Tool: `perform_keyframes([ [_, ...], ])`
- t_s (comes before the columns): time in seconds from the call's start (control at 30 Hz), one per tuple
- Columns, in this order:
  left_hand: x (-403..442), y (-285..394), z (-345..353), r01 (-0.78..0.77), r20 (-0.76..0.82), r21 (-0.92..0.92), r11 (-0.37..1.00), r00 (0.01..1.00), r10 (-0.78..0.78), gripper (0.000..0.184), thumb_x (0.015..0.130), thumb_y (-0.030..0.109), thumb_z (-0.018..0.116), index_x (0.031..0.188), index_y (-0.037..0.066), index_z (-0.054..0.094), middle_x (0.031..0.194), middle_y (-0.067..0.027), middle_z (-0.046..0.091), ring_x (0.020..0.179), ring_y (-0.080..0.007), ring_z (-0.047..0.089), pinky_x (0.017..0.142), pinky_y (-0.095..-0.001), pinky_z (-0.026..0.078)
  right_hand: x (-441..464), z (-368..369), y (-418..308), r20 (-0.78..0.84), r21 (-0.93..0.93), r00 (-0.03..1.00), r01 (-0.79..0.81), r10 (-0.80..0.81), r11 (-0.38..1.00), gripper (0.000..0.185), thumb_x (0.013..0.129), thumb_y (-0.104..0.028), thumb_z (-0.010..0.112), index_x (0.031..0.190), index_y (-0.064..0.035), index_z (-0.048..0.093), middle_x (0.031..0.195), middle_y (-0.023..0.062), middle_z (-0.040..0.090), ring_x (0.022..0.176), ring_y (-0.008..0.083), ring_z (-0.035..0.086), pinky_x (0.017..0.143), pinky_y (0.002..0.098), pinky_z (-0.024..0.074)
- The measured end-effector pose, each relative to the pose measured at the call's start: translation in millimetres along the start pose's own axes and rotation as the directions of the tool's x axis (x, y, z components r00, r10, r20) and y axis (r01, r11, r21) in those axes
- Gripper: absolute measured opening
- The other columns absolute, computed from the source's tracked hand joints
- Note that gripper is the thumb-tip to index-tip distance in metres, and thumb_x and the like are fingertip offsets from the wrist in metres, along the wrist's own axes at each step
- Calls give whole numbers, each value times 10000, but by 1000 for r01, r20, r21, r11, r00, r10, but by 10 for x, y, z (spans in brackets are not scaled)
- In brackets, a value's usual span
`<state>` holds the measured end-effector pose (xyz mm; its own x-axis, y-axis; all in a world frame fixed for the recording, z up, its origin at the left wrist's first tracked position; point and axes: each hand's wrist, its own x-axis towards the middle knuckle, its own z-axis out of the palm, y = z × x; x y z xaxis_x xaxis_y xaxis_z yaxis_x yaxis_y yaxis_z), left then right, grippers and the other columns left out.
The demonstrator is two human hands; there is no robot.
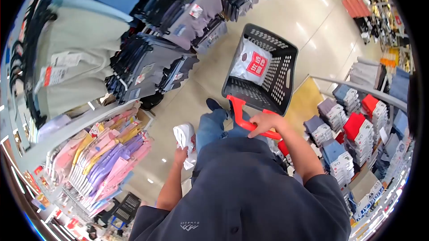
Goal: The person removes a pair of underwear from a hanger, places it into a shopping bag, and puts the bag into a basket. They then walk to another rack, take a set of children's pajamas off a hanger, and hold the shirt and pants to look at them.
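My right hand (pixel 264 124) is wrapped round the red handle (pixel 243 120) of a dark grey shopping basket (pixel 291 69). Inside the basket, towards its left side, lies a white plastic package (pixel 251 61) with a red label. Down at my left side, my left hand (pixel 181 154) is closed on a white item (pixel 184 136) with a small red mark, which hangs beside my leg. What exactly this white item is cannot be made out.
Racks of hanging grey trousers (pixel 80 57) stand at the upper left, above small pink and purple clothes (pixel 100 160). Folded packs (pixel 356 129) fill a shelf on the right. Tiled floor (pixel 313 17) runs ahead, past the basket.
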<state>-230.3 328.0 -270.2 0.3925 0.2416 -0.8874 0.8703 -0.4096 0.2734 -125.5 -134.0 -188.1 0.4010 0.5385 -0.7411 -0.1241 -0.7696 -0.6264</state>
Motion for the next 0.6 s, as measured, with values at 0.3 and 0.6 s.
perform_keyframes([
  [0.3,165,470,-314,-3,-33,181,983,999,9,282,889,258,604,765,4,609,572,-12,516,516,-99,472,492,-275,360,1614,39,1362,-393,801,838,110,378,588,334,808,-198,723,1040,4,592,803,48,630,640,116,595,584,269,481],
  [0.6,81,1028,-286,-141,31,422,896,989,142,267,920,217,596,853,-40,619,627,-47,566,593,-102,484,564,-311,408,3310,-210,2219,-285,953,651,269,704,137,703,786,-124,696,1367,35,333,1124,162,571,715,238,640,584,360,535],
])
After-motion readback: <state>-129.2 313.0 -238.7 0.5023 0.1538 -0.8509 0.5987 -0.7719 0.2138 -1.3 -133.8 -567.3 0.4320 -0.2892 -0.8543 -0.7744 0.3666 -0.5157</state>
